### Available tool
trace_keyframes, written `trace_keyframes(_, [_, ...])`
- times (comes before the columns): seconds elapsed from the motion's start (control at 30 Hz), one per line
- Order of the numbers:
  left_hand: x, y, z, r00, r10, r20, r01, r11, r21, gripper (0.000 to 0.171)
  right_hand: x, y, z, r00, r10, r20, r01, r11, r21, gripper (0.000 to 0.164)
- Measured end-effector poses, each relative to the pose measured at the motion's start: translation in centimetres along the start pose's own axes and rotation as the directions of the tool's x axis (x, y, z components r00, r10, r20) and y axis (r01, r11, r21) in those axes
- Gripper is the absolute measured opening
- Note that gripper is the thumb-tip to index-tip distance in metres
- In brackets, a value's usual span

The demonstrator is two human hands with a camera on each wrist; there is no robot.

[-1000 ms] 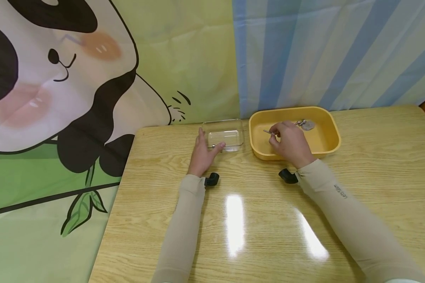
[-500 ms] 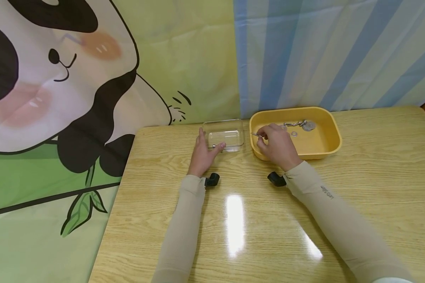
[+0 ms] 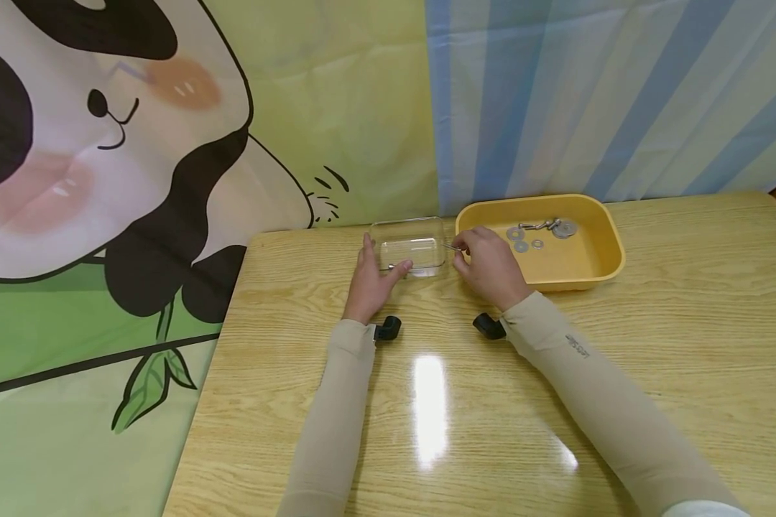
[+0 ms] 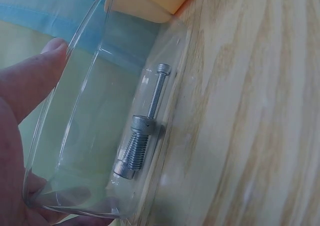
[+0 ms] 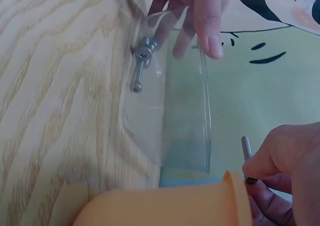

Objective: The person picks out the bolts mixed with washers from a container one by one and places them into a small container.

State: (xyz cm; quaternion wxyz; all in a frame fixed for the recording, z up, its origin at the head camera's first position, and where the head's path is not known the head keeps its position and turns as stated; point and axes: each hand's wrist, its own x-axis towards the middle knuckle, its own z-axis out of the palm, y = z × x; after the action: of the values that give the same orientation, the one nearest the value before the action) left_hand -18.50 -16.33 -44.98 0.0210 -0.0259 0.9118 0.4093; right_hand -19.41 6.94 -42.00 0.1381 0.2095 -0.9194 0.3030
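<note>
My right hand [image 3: 491,267] pinches a small metal screw [image 5: 246,148] between thumb and fingertips, over the left rim of the yellow tray. Its threaded end points left, toward a clear plastic box [image 3: 441,251]. The left hand [image 3: 370,282] holds that box, thumb over the near rim and fingers along the left side. Inside the box, in the left wrist view, lie several socket-head bolts: a thin bolt [image 4: 157,91] and thicker bolts [image 4: 136,148] close together at the bottom. Flat washers [image 3: 521,247] and several small screws [image 3: 543,225] lie in the yellow tray [image 3: 575,285].
The box and tray stand side by side at the back of a wooden table [image 3: 465,402]. Behind them hangs a printed cloth [image 3: 368,108] with a panda and stripes. The tray's raised rim lies under my right hand.
My right hand has moved left with the screw, from the tray's middle to its left rim. More washers in the tray have come into sight. The left hand and box have stayed put.
</note>
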Motion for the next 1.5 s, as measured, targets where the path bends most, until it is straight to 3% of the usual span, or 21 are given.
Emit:
trace_keyframes(0.53, [0.0,0.0,0.2,1.0,0.002,-0.012,-0.002,1.0,-0.001,0.112,0.4,-1.3,1.3,0.997,-0.079,0.02,0.079,0.997,-0.025,0.013])
trace_keyframes(0.87, [0.0,-0.2,0.2,1.0,0.008,-0.015,-0.008,1.0,-0.005,0.114,0.8,-1.7,1.8,0.991,-0.085,0.107,0.091,0.995,-0.049,0.015])
trace_keyframes(1.5, [0.1,-0.3,0.1,1.0,0.002,-0.007,-0.002,1.0,-0.022,0.115,0.8,-2.0,2.0,0.982,-0.073,0.172,0.083,0.995,-0.05,0.018])
